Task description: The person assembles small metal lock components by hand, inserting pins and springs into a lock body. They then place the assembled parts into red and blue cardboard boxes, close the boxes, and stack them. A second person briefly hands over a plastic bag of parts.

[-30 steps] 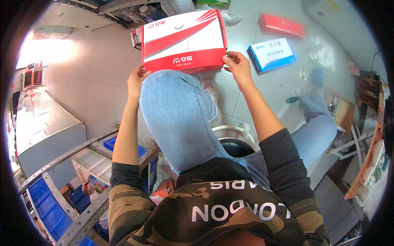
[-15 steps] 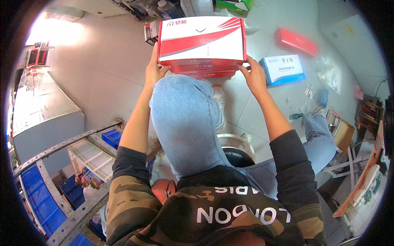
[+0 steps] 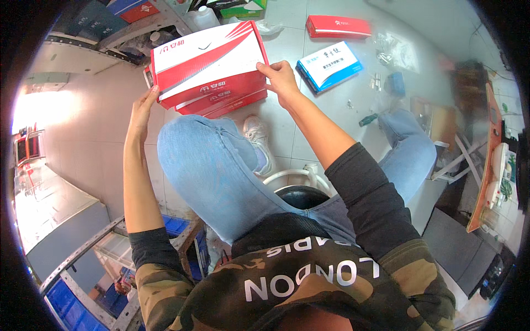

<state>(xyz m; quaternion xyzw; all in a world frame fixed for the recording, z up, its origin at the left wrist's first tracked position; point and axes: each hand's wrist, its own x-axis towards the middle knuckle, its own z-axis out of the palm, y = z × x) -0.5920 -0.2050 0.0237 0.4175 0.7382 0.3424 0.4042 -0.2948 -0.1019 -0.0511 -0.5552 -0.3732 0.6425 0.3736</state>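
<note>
A stack of red and white cardboard boxes stands on the floor beyond my raised left knee, the top box (image 3: 210,60) with its white and red lid closed. Beneath it show the red front edges of the boxes under it, including a lower box (image 3: 234,105). My left hand (image 3: 143,113) holds the near left corner of the top box, its fingertips partly hidden along the side. At the box's right end is my right hand (image 3: 279,80), thumb on the near right corner and fingers bent against the side.
To the right on the tiled floor lie a blue and white box (image 3: 331,66) and a long red box (image 3: 338,26). A white plastic bottle (image 3: 205,18) stands behind the stack. A metal rack with blue bins (image 3: 72,306) is at the lower left, and a white stool (image 3: 295,175) beneath me.
The view has turned, so the stack sits further left and slanted in it. Both hands stay at the top box's ends; the right thumb now rests higher, on its near right corner.
</note>
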